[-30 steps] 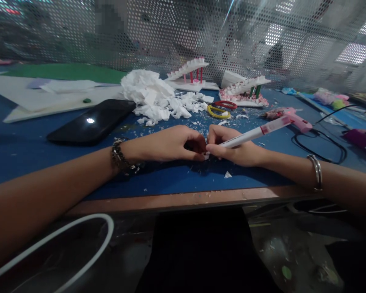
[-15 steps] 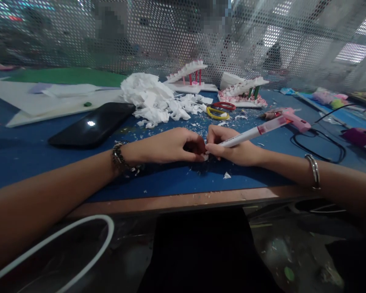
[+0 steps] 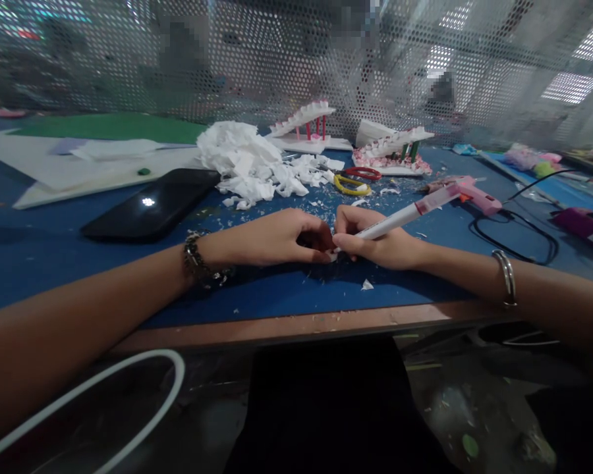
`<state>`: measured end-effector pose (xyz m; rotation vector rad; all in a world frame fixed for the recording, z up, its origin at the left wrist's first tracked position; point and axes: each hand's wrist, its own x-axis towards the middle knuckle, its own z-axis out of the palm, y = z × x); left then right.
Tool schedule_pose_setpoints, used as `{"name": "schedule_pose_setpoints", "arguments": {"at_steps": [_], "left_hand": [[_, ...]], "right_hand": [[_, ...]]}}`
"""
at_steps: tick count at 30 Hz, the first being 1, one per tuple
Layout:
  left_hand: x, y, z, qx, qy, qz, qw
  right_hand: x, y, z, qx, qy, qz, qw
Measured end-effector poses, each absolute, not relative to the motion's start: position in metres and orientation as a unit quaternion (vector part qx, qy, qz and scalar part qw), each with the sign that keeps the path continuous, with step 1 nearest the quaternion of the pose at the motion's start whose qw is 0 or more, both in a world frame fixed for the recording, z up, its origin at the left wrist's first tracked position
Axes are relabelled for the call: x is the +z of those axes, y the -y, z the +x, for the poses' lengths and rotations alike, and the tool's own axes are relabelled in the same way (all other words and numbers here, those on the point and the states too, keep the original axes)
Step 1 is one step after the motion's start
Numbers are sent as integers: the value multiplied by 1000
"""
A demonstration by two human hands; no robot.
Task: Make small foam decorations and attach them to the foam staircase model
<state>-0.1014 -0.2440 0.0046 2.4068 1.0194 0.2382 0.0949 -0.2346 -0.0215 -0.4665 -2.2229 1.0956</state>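
Note:
My right hand [image 3: 375,240] is closed around a white pen [image 3: 393,222] with a reddish band and a clear pinkish end. The pen slants down to the left, its tip at my left fingertips. My left hand [image 3: 286,237] rests on the blue tabletop, thumb and fingers pinched on a small white scrap [image 3: 334,255]. That scrap is mostly covered by the fingers, so its shape is unclear. Just beyond the hands lie scissors [image 3: 352,185] with a yellow and a red handle loop. A loose white fragment [image 3: 367,285] lies near the table's front edge.
A heap of torn white paper [image 3: 240,158] sits behind my left hand, beside a black phone [image 3: 151,204] with its light on. Two small stair models [image 3: 304,122] stand at the back. A pink glue gun [image 3: 479,195] and its black cable [image 3: 518,247] lie at right.
Almost nothing differs. Both hands keep their places and holds; the pen's angle is nearly the same, and the whole view has shifted very slightly.

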Motion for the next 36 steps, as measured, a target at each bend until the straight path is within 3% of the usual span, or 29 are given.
{"name": "schedule_pose_setpoints", "arguments": {"at_steps": [28, 36], "left_hand": [[5, 243, -104, 97, -371, 886, 260], [6, 244, -104, 92, -354, 894, 259]], "right_hand": [[-17, 239, 97, 358, 868, -162, 302], [-12, 240, 100, 285, 905, -142, 281]]}}
